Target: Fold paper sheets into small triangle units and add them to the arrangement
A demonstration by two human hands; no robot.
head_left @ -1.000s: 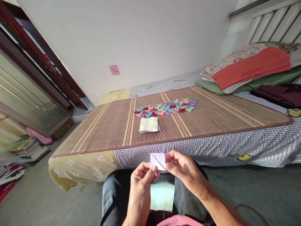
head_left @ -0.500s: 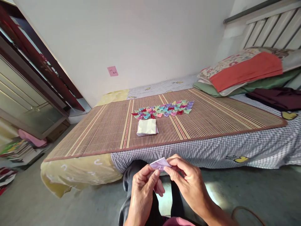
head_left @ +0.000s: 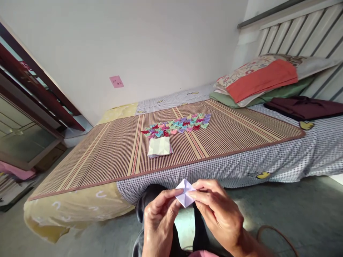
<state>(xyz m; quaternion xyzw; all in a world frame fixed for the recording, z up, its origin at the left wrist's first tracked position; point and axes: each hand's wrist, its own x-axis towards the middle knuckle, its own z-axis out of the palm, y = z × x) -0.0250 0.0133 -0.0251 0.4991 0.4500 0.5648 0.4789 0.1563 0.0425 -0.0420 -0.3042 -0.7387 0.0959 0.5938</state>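
A small folded piece of pale lilac paper [head_left: 184, 185] is held up between both hands, over my lap, its outline now a diamond with creases meeting near the middle. My left hand [head_left: 162, 214] pinches its left corner between thumb and fingers. On the other side, my right hand [head_left: 218, 207] grips the right corner, with fingertips lying on the paper's face. Beyond them on the bed lies a stack of creased square paper [head_left: 160, 146], cream sheet on top. Just behind the stack are rows of small folded paper pieces [head_left: 178, 125] in many colours.
A striped mat [head_left: 107, 153] covers the bed, over a checked sheet [head_left: 230, 175] and a yellow cloth [head_left: 80, 217]. Pillows [head_left: 262, 84] and a folded maroon cloth [head_left: 302, 107] lie at the right. A pink note [head_left: 116, 81] is on the wall.
The lilac paper has gone from a flattened, narrow shape to an opened diamond facing me. Both hands have shifted their fingers on it. The view has turned slightly right.
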